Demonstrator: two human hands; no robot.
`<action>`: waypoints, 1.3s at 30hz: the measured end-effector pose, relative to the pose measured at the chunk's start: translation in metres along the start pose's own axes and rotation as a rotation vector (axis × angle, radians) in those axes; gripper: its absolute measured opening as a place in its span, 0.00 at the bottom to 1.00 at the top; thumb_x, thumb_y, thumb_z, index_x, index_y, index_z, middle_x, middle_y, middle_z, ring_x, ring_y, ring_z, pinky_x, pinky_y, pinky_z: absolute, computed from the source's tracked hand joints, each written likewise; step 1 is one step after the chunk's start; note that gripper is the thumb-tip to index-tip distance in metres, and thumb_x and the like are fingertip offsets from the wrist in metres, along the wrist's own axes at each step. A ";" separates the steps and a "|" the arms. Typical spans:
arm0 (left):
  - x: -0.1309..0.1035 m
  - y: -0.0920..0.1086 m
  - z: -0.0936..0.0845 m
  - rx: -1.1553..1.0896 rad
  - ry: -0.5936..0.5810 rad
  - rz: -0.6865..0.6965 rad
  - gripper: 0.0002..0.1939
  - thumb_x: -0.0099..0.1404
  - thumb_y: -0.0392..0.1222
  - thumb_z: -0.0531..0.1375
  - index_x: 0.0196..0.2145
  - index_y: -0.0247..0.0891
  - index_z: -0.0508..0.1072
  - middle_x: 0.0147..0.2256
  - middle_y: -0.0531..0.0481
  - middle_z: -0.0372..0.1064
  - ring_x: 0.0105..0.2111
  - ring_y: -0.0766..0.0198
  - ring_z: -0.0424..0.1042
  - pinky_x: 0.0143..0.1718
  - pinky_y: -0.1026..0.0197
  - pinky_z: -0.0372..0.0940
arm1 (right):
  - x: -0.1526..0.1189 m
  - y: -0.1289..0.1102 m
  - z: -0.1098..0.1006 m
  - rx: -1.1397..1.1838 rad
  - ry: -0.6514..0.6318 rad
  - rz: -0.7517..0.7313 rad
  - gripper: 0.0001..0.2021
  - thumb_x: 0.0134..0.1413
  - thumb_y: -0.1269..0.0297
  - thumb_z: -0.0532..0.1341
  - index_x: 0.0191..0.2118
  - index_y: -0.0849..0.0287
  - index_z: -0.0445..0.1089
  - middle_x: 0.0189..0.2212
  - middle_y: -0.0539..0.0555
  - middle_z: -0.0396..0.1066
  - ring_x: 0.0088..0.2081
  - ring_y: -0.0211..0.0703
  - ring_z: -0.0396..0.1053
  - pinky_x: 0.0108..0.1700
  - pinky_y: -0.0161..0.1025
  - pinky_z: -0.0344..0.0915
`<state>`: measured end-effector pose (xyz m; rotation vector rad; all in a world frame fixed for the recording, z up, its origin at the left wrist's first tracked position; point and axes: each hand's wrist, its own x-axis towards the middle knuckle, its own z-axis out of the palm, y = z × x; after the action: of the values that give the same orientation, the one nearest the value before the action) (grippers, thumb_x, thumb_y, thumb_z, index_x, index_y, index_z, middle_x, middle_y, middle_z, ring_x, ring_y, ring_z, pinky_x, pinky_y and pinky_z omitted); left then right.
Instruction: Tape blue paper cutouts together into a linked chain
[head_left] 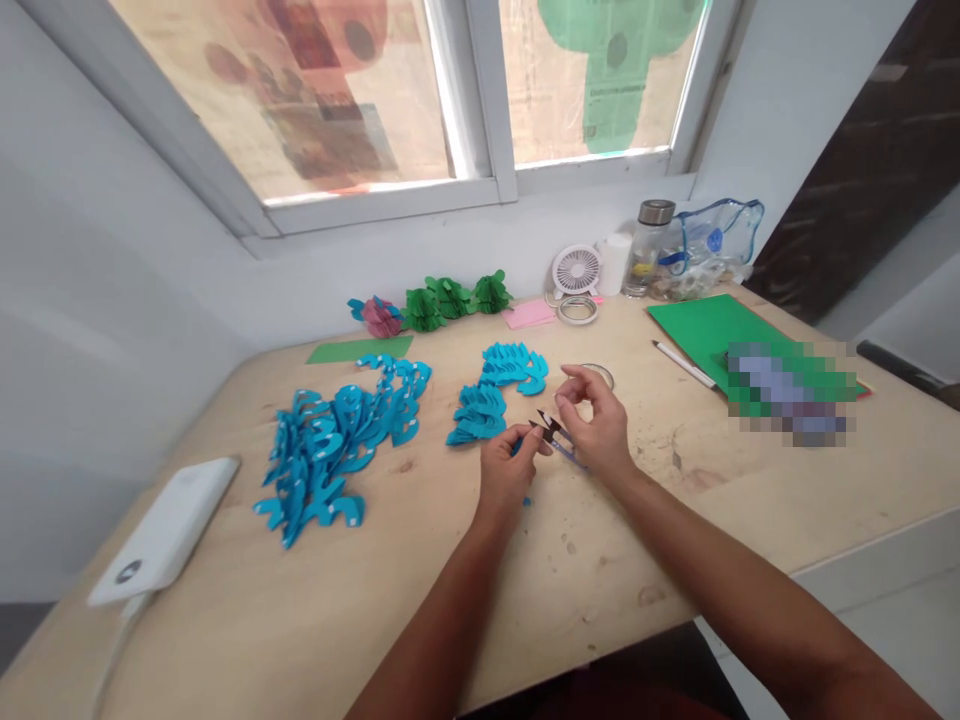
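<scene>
Near the middle of the table, my left hand (511, 465) pinches a small blue paper piece (517, 447), mostly covered by the fingers. My right hand (600, 425) has a pair of thread snips (559, 436) tucked in its palm, the dark blades pointing towards my left fingertips. Its thumb and forefinger are drawn together above the blades; whether something tiny is between them I cannot tell. Just beyond my left hand are a fanned stack of blue paper pieces (478, 414) and another blue stack (514, 367). A tape roll (600, 376) lies partly hidden behind my right hand.
Left lies a heap of blue curved pieces (322, 440) with small white patches, near a white power bank (166, 530). Green paper flowers (450, 300), a fan (577, 270) and a bottle (649, 250) stand along the wall. Green sheets (720, 335) and a pen (682, 363) lie right.
</scene>
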<state>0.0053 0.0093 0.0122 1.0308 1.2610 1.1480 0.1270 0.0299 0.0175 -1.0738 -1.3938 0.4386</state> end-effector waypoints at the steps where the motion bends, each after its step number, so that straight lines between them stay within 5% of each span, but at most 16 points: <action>1: 0.001 0.001 0.000 -0.008 -0.008 -0.013 0.13 0.52 0.47 0.59 0.19 0.35 0.69 0.10 0.59 0.53 0.10 0.75 0.48 0.12 0.69 0.43 | 0.002 0.003 -0.002 0.041 0.035 0.053 0.16 0.49 0.70 0.56 0.47 0.57 0.64 0.29 0.50 0.68 0.31 0.38 0.66 0.37 0.38 0.65; 9: 0.030 0.000 0.027 0.046 -0.133 -0.107 0.12 0.54 0.46 0.57 0.22 0.34 0.70 0.19 0.51 0.68 0.10 0.76 0.47 0.13 0.67 0.48 | 0.022 0.032 -0.017 0.250 0.278 0.301 0.19 0.44 0.65 0.59 0.46 0.61 0.62 0.26 0.48 0.66 0.27 0.35 0.63 0.29 0.33 0.62; 12: 0.042 0.000 0.046 0.260 -0.182 0.033 0.12 0.55 0.43 0.55 0.19 0.35 0.70 0.17 0.51 0.66 0.11 0.72 0.51 0.15 0.66 0.48 | 0.025 0.036 -0.022 0.238 0.309 0.319 0.19 0.44 0.64 0.59 0.45 0.61 0.62 0.26 0.48 0.66 0.26 0.34 0.63 0.29 0.33 0.61; 18: 0.053 0.009 0.064 0.344 -0.135 0.161 0.09 0.45 0.35 0.62 0.12 0.37 0.68 0.13 0.53 0.59 0.19 0.67 0.59 0.21 0.67 0.47 | 0.025 0.036 -0.023 0.221 0.311 0.334 0.19 0.43 0.63 0.59 0.45 0.62 0.62 0.25 0.48 0.66 0.25 0.34 0.63 0.29 0.33 0.61; 24: 0.047 0.010 0.045 0.216 -0.085 0.089 0.12 0.57 0.46 0.54 0.25 0.36 0.70 0.17 0.53 0.63 0.13 0.72 0.52 0.18 0.67 0.49 | 0.023 0.032 -0.022 0.244 0.226 0.334 0.21 0.44 0.64 0.59 0.47 0.61 0.61 0.26 0.47 0.66 0.23 0.33 0.62 0.26 0.32 0.60; 31: 0.030 -0.003 -0.003 -0.512 -0.181 -0.212 0.23 0.60 0.59 0.49 0.42 0.37 0.66 0.23 0.53 0.67 0.09 0.77 0.44 0.12 0.69 0.48 | 0.001 0.018 -0.001 0.238 -0.130 0.177 0.23 0.48 0.68 0.58 0.52 0.56 0.58 0.32 0.50 0.67 0.30 0.36 0.67 0.33 0.35 0.65; 35: 0.027 -0.010 -0.010 -0.541 -0.278 -0.177 0.30 0.60 0.64 0.48 0.51 0.42 0.61 0.27 0.53 0.68 0.08 0.78 0.47 0.11 0.69 0.49 | -0.011 0.008 0.008 0.076 -0.306 0.063 0.24 0.49 0.72 0.57 0.54 0.54 0.58 0.36 0.52 0.67 0.34 0.37 0.68 0.39 0.39 0.66; 39: 0.025 -0.008 -0.007 -0.499 -0.325 -0.139 0.32 0.60 0.64 0.46 0.56 0.46 0.56 0.32 0.50 0.70 0.08 0.79 0.47 0.11 0.69 0.48 | -0.013 0.006 0.009 -0.001 -0.335 0.016 0.26 0.49 0.74 0.55 0.56 0.53 0.56 0.41 0.55 0.66 0.37 0.38 0.68 0.41 0.40 0.67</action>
<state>-0.0020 0.0320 -0.0004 0.7045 0.7242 1.0628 0.1180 0.0256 0.0037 -1.0453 -1.6797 0.6520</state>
